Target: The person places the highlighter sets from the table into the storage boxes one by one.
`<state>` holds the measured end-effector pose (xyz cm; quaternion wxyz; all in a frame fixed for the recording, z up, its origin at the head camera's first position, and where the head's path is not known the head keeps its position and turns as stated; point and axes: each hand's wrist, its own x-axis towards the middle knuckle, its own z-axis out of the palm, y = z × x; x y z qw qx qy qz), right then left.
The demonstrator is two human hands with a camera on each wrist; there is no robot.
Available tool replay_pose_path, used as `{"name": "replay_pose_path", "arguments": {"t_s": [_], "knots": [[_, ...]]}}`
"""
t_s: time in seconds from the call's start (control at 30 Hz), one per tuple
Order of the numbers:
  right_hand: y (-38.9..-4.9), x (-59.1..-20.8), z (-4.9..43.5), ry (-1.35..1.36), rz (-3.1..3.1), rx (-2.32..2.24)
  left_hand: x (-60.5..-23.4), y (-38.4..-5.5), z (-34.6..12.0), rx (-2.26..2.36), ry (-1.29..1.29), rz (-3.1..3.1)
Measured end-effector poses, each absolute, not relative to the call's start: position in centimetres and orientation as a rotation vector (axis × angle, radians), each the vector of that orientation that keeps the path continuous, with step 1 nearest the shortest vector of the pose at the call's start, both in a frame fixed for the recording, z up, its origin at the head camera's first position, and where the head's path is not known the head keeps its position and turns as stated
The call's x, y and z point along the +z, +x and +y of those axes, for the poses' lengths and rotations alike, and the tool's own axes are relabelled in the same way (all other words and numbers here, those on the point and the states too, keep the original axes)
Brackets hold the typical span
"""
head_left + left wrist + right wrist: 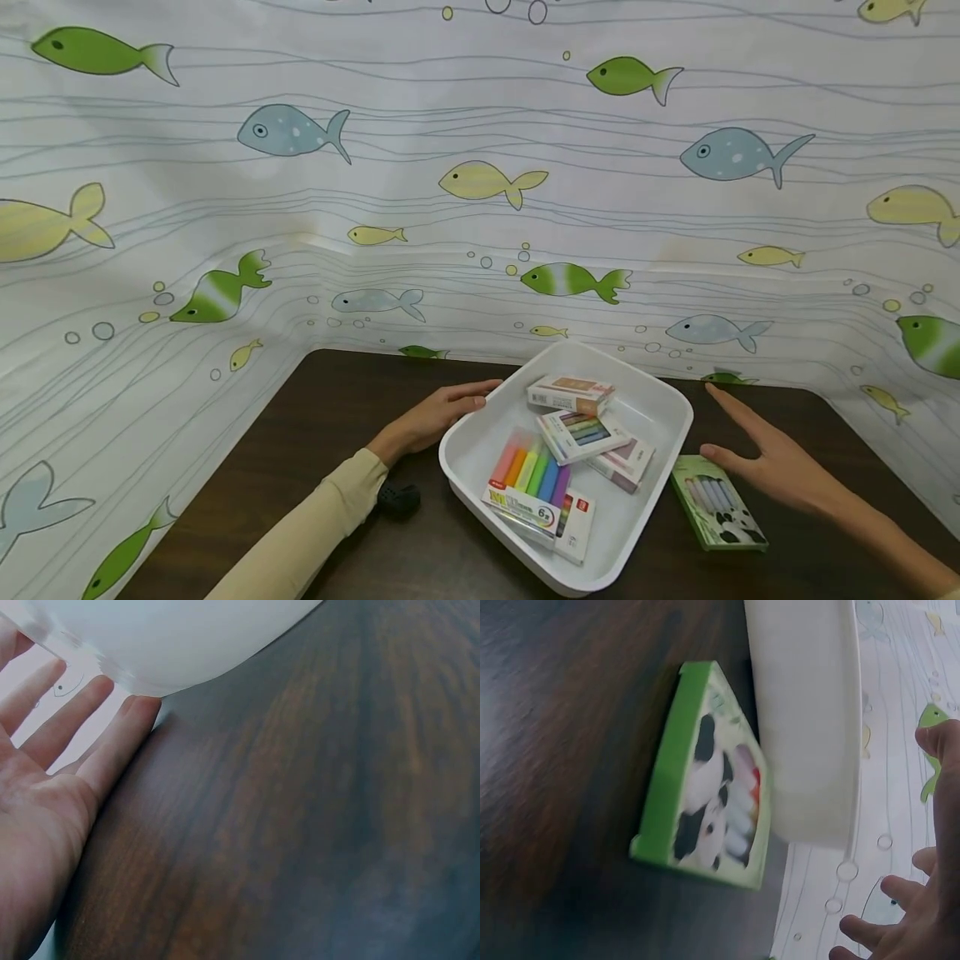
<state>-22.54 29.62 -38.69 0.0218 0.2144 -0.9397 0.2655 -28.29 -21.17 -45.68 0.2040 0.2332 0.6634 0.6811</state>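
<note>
A white plastic bin [615,521] stands at an angle on the dark wooden table. Inside lie a clear pack of coloured highlighters [525,479] and several small cartons, one a white box with a window [583,433] showing coloured sticks. My left hand [435,417] is at the bin's left side, its fingertips right at the wall in the left wrist view. To the right of the bin lies a green box with pandas and pens on its face [716,500]. My right hand [768,458] is held over that box's far end, fingers extended and thumb apart, holding nothing.
A small black object [399,500] lies beside the left forearm, left of the bin. A white sheet printed with fish [480,275] rises behind the table and along both sides. Dark wood [315,433] shows left of the bin.
</note>
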Motion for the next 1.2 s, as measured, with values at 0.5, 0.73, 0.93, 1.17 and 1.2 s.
{"name": "replay_pose_path", "arguments": {"t_s": [0.5,0.73,0.93,1.17,1.2], "knots": [[-22.9,-39.6,32.1,0.68,-2.912,0.757,-45.5,-28.1,-21.9,1.915,0.638,1.847],[-22.2,-40.5,32.6,0.739,-2.921,0.737,-45.6,-28.1,-21.7,1.91,0.638,1.849],[-21.7,-41.1,32.8,0.806,-2.944,0.762,-45.6,-28.2,-21.5,1.904,0.648,1.839],[-21.4,-42.0,33.1,0.932,-2.97,0.856,-45.5,-28.3,-21.3,1.897,0.651,1.836],[-21.4,-42.1,33.2,0.959,-2.977,0.881,-45.5,-28.4,-21.3,1.9,0.65,1.831]]}}
